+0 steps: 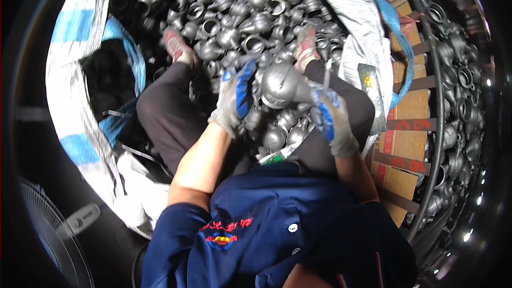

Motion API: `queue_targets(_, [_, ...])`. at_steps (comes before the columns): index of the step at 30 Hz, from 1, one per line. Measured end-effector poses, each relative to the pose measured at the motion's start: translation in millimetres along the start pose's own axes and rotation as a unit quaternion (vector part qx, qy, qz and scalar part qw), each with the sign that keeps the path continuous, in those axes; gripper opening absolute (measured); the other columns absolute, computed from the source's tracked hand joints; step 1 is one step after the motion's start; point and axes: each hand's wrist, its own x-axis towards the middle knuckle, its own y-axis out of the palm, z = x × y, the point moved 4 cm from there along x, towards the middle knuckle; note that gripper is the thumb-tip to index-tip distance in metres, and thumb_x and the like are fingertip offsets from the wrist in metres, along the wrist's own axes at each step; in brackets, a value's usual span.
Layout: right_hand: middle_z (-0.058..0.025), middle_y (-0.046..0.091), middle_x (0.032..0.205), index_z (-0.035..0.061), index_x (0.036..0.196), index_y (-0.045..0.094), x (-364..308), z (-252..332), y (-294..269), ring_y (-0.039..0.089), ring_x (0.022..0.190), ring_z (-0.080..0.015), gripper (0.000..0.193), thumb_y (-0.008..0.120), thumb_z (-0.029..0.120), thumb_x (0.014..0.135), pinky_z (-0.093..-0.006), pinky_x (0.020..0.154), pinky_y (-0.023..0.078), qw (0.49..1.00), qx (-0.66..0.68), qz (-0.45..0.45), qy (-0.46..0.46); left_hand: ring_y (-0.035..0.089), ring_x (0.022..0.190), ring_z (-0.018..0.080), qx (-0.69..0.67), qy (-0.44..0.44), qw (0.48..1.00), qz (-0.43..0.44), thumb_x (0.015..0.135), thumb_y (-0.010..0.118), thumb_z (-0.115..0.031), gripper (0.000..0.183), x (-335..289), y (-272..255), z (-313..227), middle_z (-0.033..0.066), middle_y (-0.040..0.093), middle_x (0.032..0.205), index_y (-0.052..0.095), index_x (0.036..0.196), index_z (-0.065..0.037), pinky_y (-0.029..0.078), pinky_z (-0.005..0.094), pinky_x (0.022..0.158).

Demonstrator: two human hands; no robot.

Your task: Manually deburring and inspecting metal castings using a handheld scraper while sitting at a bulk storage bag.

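Observation:
My left hand [234, 96], in a grey glove with a blue palm, is open with its fingers stretched out. It stands just left of a grey, bulb-shaped metal casting [280, 84], with a small gap between them. My right hand [335, 120], gloved the same way, is closed at the narrow neck of this casting. The round end points left, above my lap. A thin pale strip, perhaps a tool [327, 73], sticks up by my right fingers; whether they grip it is unclear. Several similar castings [274, 137] lie between my legs.
Around my shoes [306, 45] a large white woven sack [72, 90] with blue straps holds a heap of grey castings [229, 16]. A metal rack with cardboard [408, 112] stands at right, more castings [461, 112] beyond it. A fan [50, 234] is at lower left.

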Motion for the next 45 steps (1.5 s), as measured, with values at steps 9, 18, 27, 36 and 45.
queue_targets(9, [0.0037, 0.056, 0.066, 0.0023, 0.115, 0.061, 6.2, 14.3, -6.1, 0.041, 0.044, -0.0015, 0.028, 0.06, 0.016, 0.09, -0.0175, 0.04, 0.031, 0.998, 0.062, 0.03, -0.011, 0.056, 0.103, 0.0214, 0.156, 0.131, 0.977, 0.057, 0.092, 0.052, -0.016, 0.027, 6.6, 17.0, -2.6, 0.0094, 0.059, 0.112, 0.059, 0.114, -0.004, 0.045, 0.0339, 0.089])
queue_targets(18, [-0.0008, 0.057, 0.065, 0.0016, 0.106, 0.057, 22.3, 171.5, -123.5, 0.05, 0.044, -0.0033, 0.027, 0.057, 0.024, 0.091, -0.0172, 0.038, 0.04, 0.987, 0.059, 0.024, -0.151, 0.057, 0.096, 0.0172, -0.131, -0.135, 0.982, 0.006, 0.096, 0.043, -0.019, 0.035, 30.6, 0.5, 35.8, 0.0077, 0.054, 0.125, 0.048, 0.128, -0.007, 0.046, 0.0307, 0.083])
queue_targets(27, [-0.0024, 0.056, 0.061, 0.0169, 0.092, 0.055, 90.8, 412.0, -278.7, 0.038, 0.039, -0.0071, 0.017, 0.063, 0.03, 0.087, -0.0199, 0.035, 0.031, 0.901, 0.088, -0.271, -0.328, 0.057, 0.077, 0.0136, -0.078, -0.134, 0.987, -0.033, 0.095, 0.05, -0.028, 0.028, 41.1, 6.9, 45.1, 0.0029, 0.061, 0.099, 0.056, 0.114, -0.008, 0.048, 0.0266, 0.067])
queue_targets(36, [0.0032, 0.043, 0.062, 0.0072, 0.1, 0.052, 130.1, 309.1, -183.3, 0.039, 0.05, -0.0075, 0.02, 0.053, 0.026, 0.092, -0.0202, 0.044, 0.032, 0.938, 0.084, 0.042, -0.335, 0.061, 0.09, 0.0174, 0.067, -0.125, 0.987, -0.074, 0.085, 0.057, -0.017, 0.037, 95.8, -38.0, 76.3, 0.006, 0.064, 0.1, 0.055, 0.121, -0.009, 0.048, 0.031, 0.069])
queue_targets(45, [0.0037, 0.051, 0.064, 0.0002, 0.121, 0.055, 84.5, 38.0, -42.6, 0.042, 0.049, -0.0016, 0.035, 0.047, 0.024, 0.097, -0.017, 0.042, 0.031, 0.999, -0.018, 0.038, 0.035, 0.063, 0.084, 0.0138, 0.161, -0.074, 0.972, -0.156, 0.088, 0.062, -0.011, 0.022, 166.4, -69.1, 122.1, 0.0064, 0.065, 0.094, 0.06, 0.109, -0.004, 0.049, 0.0248, 0.065])
